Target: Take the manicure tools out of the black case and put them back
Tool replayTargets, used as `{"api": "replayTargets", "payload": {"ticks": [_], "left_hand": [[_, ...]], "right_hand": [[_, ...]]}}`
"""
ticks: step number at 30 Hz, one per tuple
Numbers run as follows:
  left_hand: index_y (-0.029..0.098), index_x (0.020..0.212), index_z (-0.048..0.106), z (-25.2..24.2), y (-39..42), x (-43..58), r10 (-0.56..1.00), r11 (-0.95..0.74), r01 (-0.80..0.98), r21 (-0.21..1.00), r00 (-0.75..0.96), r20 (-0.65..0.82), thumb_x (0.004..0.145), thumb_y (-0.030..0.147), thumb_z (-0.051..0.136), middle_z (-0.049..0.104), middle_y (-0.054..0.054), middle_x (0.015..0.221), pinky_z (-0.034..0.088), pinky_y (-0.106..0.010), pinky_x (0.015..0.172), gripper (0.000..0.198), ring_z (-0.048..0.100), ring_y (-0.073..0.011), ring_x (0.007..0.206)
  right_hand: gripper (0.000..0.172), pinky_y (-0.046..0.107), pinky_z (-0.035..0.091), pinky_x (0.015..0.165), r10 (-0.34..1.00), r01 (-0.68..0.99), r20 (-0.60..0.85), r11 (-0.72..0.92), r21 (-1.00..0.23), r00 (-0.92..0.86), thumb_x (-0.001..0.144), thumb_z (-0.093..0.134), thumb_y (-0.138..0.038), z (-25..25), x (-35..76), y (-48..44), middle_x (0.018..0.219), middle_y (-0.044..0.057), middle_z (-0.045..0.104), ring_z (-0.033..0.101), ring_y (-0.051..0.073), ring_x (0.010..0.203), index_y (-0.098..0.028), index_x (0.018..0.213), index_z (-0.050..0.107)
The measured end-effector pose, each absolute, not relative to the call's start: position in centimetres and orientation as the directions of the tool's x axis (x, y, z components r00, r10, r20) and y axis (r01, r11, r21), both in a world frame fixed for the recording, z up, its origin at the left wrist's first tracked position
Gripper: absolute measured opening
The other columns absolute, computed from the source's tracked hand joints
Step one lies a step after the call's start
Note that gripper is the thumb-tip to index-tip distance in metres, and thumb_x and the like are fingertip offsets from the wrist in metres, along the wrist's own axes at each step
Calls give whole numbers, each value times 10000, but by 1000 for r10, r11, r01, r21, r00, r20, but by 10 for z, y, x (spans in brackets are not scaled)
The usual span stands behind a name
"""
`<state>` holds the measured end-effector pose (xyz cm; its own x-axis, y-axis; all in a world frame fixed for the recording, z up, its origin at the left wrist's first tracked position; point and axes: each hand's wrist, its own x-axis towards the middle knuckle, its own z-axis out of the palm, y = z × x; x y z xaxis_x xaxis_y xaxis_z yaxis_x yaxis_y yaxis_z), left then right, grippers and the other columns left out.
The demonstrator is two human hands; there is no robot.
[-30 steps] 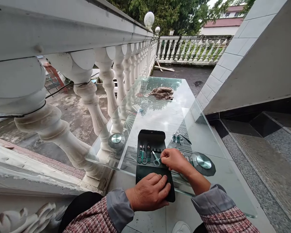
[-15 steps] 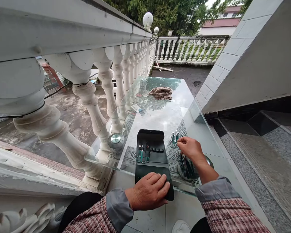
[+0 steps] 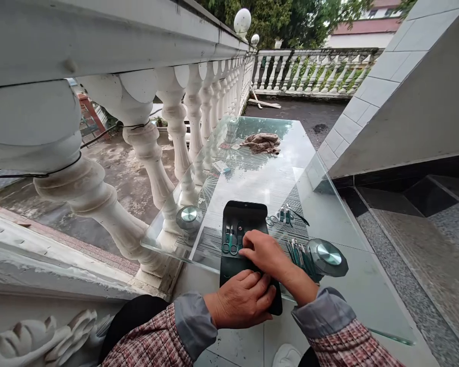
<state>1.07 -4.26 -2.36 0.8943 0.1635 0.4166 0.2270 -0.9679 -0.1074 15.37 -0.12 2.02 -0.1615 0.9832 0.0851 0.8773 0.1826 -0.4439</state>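
Observation:
An unfolded black manicure case (image 3: pixel 245 210) lies at the near edge of the glass table. My left hand (image 3: pixel 245 299) grips its lower flap, fingers curled over it and close together. Over the right half of the case, my right hand (image 3: pixel 265 251) is bent with its fingertips pinched at the row of loops; anything between them is hidden from me. Small green-handled scissors (image 3: pixel 230 243) sit in the left loops, and a dark green-marked tool (image 3: pixel 240 232) beside them is partly covered by my fingers. Nail clippers (image 3: pixel 285 215) and several slim tools (image 3: pixel 301 255) lie to the right.
The glass table (image 3: pixel 252 178) has round metal-capped supports (image 3: pixel 329 253) near its front corners. A crumpled brown cloth (image 3: pixel 262 143) and a small white box (image 3: pixel 221 166) lie farther back. White balusters (image 3: pixel 147 158) line the left; stone steps (image 3: pixel 416 229) rise on the right.
My right hand has moved left from the nail clippers to the case's loops. My left hand stays on the flap. The view has shifted slightly.

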Motion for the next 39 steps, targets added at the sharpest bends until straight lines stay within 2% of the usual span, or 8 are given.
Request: {"api": "replayTargets", "payload": {"ticks": [5, 9, 14, 21, 28, 33, 36, 39], "left_hand": [[73, 1189, 493, -24, -43, 11, 174, -969, 230, -92, 896, 408, 905, 433, 402, 545, -175, 1190, 413, -377, 902, 467, 512, -253, 1078], [77, 1147, 525, -23, -43, 10, 177, -965, 243, -98, 880, 440, 906, 432, 395, 550, -165, 1182, 419, -362, 873, 448, 541, -244, 1006], [89, 1151, 523, -23, -44, 11, 183, -961, 255, -111, 880, 438, 900, 429, 409, 545, -160, 1187, 415, -358, 862, 438, 548, -235, 983], [101, 1076, 550, -24, -44, 10, 184, -961, 254, -111, 883, 432, 901, 435, 414, 547, -152, 1183, 413, -352, 875, 401, 552, -225, 975], [133, 1008, 566, -28, -42, 11, 192, -968, 241, -64, 886, 422, 881, 430, 460, 542, -138, 1196, 412, -352, 901, 340, 531, -227, 1029], [124, 1035, 561, -26, -42, 10, 197, -966, 249, -68, 883, 426, 877, 433, 463, 545, -141, 1201, 412, -357, 916, 360, 539, -224, 1017], [95, 1132, 527, -24, -43, 10, 196, -960, 264, -98, 877, 438, 880, 435, 454, 545, -150, 1210, 419, -370, 910, 430, 548, -233, 1002], [84, 1176, 507, -23, -45, 9, 190, -954, 274, -124, 868, 459, 887, 426, 446, 541, -151, 1223, 417, -375, 910, 452, 546, -243, 1012]], "right_hand": [[138, 248, 311, 591, 987, 884, 72, 159, -440, -142, 693, 649, -245, 18, 147, 5, 693, -19, 554, 464, 121, 626, -200, 671, 520], [88, 251, 351, 602, 997, 800, 45, 73, -596, -58, 723, 596, -268, 18, 154, 15, 669, -22, 585, 508, 126, 622, -205, 687, 547], [194, 285, 415, 748, 980, 738, 185, 71, -671, 75, 780, 439, -200, 16, 156, 33, 902, 51, 630, 571, 161, 838, -194, 869, 611], [243, 253, 406, 560, 994, 627, -53, -102, -772, 97, 813, 409, -289, 19, 143, 47, 575, -22, 600, 545, 132, 526, -198, 944, 593], [201, 276, 377, 622, 994, 940, 72, -52, -337, 81, 755, 572, -326, 21, 133, 51, 784, 68, 664, 609, 202, 737, -207, 914, 609], [112, 251, 396, 656, 930, 845, 354, 113, -522, 95, 770, 527, -242, 32, 130, 48, 726, 23, 633, 577, 152, 677, -197, 841, 602], [171, 244, 415, 683, 786, 762, 560, 186, -620, 263, 797, 513, -317, 48, 150, 46, 745, 27, 630, 557, 135, 648, -182, 858, 598], [265, 263, 421, 695, 663, 730, 585, 84, -679, 468, 798, 508, -389, 56, 183, 48, 758, 36, 634, 558, 144, 644, -174, 930, 590]]}}
